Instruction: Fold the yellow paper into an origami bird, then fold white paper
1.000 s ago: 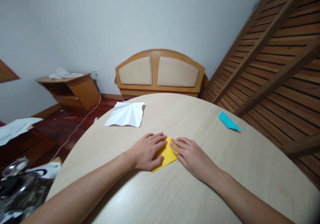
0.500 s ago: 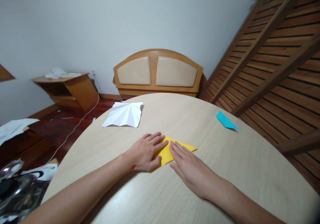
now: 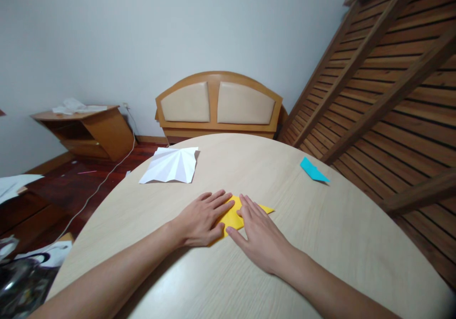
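Observation:
A folded sheet of yellow paper (image 3: 233, 217) lies on the round wooden table (image 3: 320, 243), with a pointed corner to the right. My left hand (image 3: 204, 218) rests flat over its left part, fingers spread and thumb near the lower edge. Across the right part lies my right hand (image 3: 256, 229), its fingers stretched out on the paper and the thumb held apart at the near edge. Both hands hide portions of the sheet, so its full outline cannot be seen.
A creased white paper sheet (image 3: 170, 165) lies at the table's far left. A folded blue paper piece (image 3: 313, 170) is near the right edge. Beyond stand a headboard (image 3: 213, 76), a low cabinet (image 3: 114, 131) and a slatted wooden frame (image 3: 374, 100).
My right hand has shifted slightly left over the yellow paper, its thumb further out. The left hand stays on the paper. The whole view has turned a little to the right.

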{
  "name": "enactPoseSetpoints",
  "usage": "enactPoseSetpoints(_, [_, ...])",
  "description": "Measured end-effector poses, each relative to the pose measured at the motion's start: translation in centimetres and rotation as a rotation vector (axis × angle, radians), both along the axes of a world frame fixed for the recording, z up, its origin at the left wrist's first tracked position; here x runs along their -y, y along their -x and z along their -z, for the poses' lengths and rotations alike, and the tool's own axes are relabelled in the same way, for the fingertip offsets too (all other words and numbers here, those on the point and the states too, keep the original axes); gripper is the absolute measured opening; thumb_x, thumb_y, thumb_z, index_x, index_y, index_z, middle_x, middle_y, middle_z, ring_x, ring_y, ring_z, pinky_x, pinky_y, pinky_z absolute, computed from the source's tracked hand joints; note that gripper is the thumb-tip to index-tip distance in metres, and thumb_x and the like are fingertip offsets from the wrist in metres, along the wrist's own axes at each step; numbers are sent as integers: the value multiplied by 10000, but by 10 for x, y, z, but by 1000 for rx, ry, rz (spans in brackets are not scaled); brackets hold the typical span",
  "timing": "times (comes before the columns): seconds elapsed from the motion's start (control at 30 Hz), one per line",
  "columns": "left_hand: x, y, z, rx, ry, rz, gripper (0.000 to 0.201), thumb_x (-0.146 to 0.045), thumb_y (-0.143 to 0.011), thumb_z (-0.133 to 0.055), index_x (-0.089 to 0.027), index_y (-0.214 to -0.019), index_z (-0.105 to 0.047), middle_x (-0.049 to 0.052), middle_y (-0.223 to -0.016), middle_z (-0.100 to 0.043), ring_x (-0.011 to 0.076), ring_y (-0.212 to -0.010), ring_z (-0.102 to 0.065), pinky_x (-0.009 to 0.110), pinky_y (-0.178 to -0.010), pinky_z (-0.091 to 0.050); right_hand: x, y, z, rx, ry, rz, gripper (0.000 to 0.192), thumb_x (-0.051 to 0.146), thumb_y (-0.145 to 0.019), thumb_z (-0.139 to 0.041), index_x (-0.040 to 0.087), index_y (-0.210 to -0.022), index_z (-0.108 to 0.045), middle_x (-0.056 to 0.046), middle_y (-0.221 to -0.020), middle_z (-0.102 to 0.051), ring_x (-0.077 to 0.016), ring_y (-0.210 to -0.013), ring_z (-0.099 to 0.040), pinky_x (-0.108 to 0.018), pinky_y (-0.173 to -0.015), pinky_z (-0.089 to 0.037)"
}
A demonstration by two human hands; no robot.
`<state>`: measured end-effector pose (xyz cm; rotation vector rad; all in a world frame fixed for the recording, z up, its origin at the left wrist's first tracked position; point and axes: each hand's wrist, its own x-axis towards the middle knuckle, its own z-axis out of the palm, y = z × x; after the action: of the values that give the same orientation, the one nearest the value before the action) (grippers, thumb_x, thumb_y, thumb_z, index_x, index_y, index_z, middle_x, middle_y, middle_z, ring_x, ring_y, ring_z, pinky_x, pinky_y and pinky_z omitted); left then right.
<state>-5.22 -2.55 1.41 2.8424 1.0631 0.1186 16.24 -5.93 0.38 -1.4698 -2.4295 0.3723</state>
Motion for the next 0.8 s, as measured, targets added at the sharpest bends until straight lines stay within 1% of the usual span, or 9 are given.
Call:
enactPoseSetpoints(0.03, [0, 0, 0, -1, 1, -1, 652, -377, -940, -477, -210, -1553, -330, 109, -1624, -314, 317, -1493, -307, 522, -1176, -307, 1, 1, 1, 4, 2, 5, 764, 579, -963, -468, 11, -1473, -439, -264, -1582, -338, -354, -1487, -309, -546, -1194, -328])
enactPoseSetpoints(0.1, [0, 0, -1, -5, 6, -5, 651, -369, -935, -481, -205, -1550, -340, 110, -1623, -314, 320, -1490, -314, 523, -1174, -313, 2, 3, 2, 21, 7, 10, 818, 622, -950, -460, 0, -1481, -426, -268, -1590, -318, -363, -1493, -287, -547, -1202, -315])
enactPoseSetpoints(0.17, [1, -1, -2, -9, 12, -11, 652, -361, -930, -481, -206, -1548, -344, 106, -1625, -311, 317, -1491, -312, 520, -1176, -314, 5, 2, 3, 47, 7, 16, 826, 644, -948, -443, 1, -1467, -450, -264, -1598, -301, -367, -1500, -264, -548, -1208, -303])
enactPoseSetpoints(0.27, [1, -1, -4, -13, 22, -22, 652, -358, -926, -479, -213, -1548, -346, 98, -1627, -307, 312, -1493, -309, 519, -1181, -306, 9, -1, 5, 82, -6, 41, 837, 672, -942, -426, 24, -1470, -456, -256, -1598, -303, -371, -1496, -267, -560, -1200, -311])
enactPoseSetpoints(0.4, [2, -2, -6, -18, 35, -35, 657, -357, -918, -490, -212, -1545, -355, 96, -1626, -307, 317, -1490, -315, 523, -1178, -312, 15, -13, 8, 119, -7, 94, 885, 689, -913, -466, -3, -1465, -458, -275, -1589, -300, -400, -1485, -281, -596, -1188, -313])
enactPoseSetpoints(0.5, [1, -2, -6, -21, 39, -39, 650, -367, -923, -488, -214, -1542, -362, 95, -1625, -305, 320, -1488, -318, 527, -1175, -314, 20, -27, 9, 153, 15, 144, 908, 690, -906, -468, 1, -1495, -419, -258, -1592, -298, -402, -1477, -300, -603, -1184, -320])
enactPoseSetpoints(0.63, [1, -2, -6, -29, 45, -41, 643, -376, -931, -477, -218, -1543, -361, 91, -1629, -298, 316, -1493, -308, 531, -1175, -313, 27, -49, 3, 198, 75, 228, 909, 684, -898, -465, 65, -1553, -343, -193, -1604, -315, -380, -1486, -286, -580, -1195, -317])
enactPoseSetpoints(0.8, [0, -2, -7, -44, 59, -37, 647, -377, -940, -458, -209, -1554, -342, 93, -1632, -290, 307, -1503, -287, 524, -1185, -295, 30, -69, -10, 284, 144, 313, 926, 672, -911, -427, 38, -1571, -284, -196, -1602, -330, -358, -1502, -254, -550, -1211, -289])
